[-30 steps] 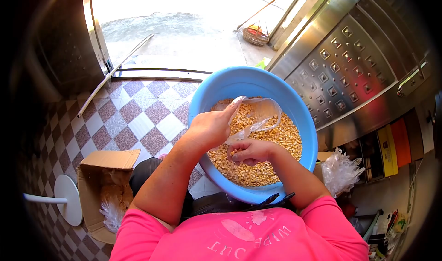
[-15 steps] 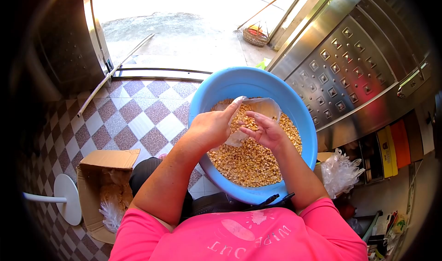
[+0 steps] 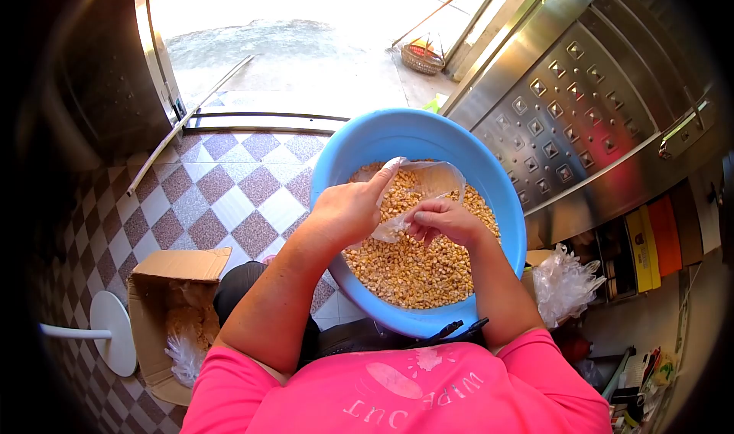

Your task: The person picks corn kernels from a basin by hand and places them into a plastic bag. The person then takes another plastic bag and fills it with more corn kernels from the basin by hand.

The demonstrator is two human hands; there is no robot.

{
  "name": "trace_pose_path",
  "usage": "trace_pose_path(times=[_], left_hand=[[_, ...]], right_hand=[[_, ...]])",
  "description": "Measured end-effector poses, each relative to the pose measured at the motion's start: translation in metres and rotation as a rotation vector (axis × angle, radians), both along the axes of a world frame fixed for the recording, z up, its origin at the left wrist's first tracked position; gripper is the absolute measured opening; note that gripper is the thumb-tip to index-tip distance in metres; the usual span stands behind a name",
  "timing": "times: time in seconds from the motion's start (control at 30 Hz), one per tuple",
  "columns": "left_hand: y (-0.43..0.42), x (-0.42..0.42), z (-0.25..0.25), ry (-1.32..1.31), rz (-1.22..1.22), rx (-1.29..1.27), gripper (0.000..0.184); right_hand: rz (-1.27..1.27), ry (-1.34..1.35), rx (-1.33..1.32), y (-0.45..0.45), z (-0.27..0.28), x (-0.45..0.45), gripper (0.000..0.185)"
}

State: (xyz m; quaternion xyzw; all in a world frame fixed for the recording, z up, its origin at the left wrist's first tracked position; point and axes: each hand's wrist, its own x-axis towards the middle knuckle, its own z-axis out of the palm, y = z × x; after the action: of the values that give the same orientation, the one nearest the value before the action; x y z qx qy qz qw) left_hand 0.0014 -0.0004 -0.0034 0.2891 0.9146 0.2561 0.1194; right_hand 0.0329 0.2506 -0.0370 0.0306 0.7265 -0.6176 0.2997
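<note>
A large blue basin (image 3: 501,204) holds a broad layer of yellow corn kernels (image 3: 413,269). Over the corn, my left hand (image 3: 353,208) grips the edge of a clear plastic bag (image 3: 440,178), its thumb pointing up and away. The bag's mouth is spread toward the far right of the basin. My right hand (image 3: 443,220) is beside the bag, above the kernels, with its fingers curled together; whatever is between them is too small to make out.
A cardboard box (image 3: 180,263) and a white round base (image 3: 115,331) stand on the checkered floor at left. Clear plastic bags (image 3: 566,285) lie right of the basin. Beyond are a metal door (image 3: 566,128), a long pole (image 3: 180,124) and a basket (image 3: 422,59).
My right hand rose from the corn to the bag with fingers spread, then its fingers closed together there. My left hand has stayed in place, holding the bag.
</note>
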Motion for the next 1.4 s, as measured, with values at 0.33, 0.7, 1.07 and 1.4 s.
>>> trace_pose_path(times=[0.33, 0.7, 1.07, 1.4], left_hand=[[0.001, 0.002, 0.003, 0.002, 0.018, 0.010, 0.066], [0.002, 0.002, 0.004, 0.024, 0.012, 0.002, 0.072], [0.002, 0.000, -0.004, 0.048, 0.014, 0.007, 0.072], [0.001, 0.001, 0.004, -0.010, 0.007, -0.003, 0.071]], right_hand=[[0.844, 0.114, 1.086, -0.045, -0.048, 0.017, 0.036], [0.859, -0.236, 0.731, -0.077, -0.035, 0.026, 0.031], [0.290, -0.250, -0.052, -0.032, -0.004, 0.010, 0.017], [-0.472, -0.128, -0.666, -0.017, -0.019, -0.004, 0.037]])
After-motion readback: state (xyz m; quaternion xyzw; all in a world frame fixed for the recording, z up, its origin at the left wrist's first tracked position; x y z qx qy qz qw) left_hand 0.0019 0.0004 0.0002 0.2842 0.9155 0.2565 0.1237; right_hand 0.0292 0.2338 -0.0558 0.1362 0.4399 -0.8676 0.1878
